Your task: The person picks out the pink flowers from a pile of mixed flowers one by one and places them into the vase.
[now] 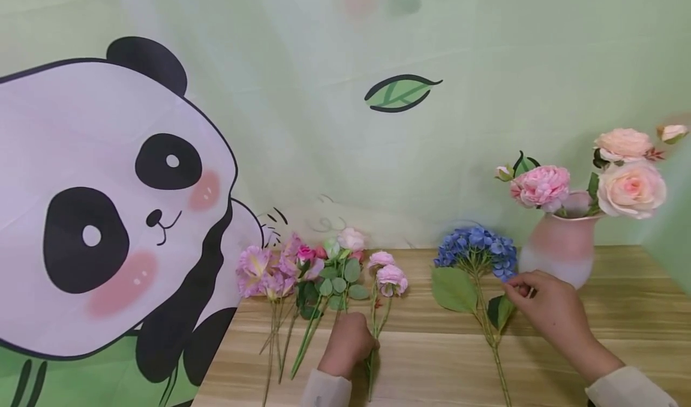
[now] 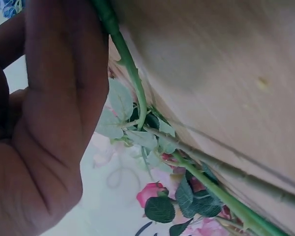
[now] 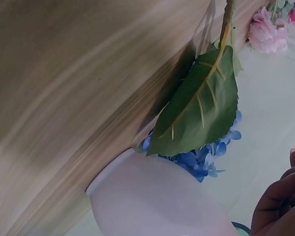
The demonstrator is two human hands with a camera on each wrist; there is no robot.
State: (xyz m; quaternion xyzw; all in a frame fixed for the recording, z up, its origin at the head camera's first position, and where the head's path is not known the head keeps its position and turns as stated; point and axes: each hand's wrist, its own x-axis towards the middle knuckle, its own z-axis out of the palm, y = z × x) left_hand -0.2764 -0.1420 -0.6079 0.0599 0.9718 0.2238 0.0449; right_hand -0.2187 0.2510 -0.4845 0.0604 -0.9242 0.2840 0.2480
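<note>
My left hand (image 1: pixel 351 344) pinches a thin green flower stem (image 2: pixel 132 73) low over the table. Beside that hand lie pink peony-like flowers (image 1: pixel 391 278) and a spray of round green leaves (image 1: pixel 337 284). My right hand (image 1: pixel 553 317), fingers loosely curled, hovers in front of the pink-and-white vase (image 1: pixel 558 251) and holds nothing. Its fingertips overlap the edge of a blue hydrangea (image 1: pixel 475 245) in the head view. The hydrangea lies on the table, its stem toward me. In the right wrist view one of its green leaves (image 3: pixel 201 108) is close, with the white vase base (image 3: pixel 152 196) below.
Pink lily-like flowers (image 1: pixel 256 269) and a dark pink rose (image 1: pixel 305 253) lie at the left of the wooden table (image 1: pixel 432 359). Pale pink roses (image 1: pixel 631 188) and a pink peony (image 1: pixel 542 186) stand in the vase. A panda-printed backdrop (image 1: pixel 302 107) hangs behind.
</note>
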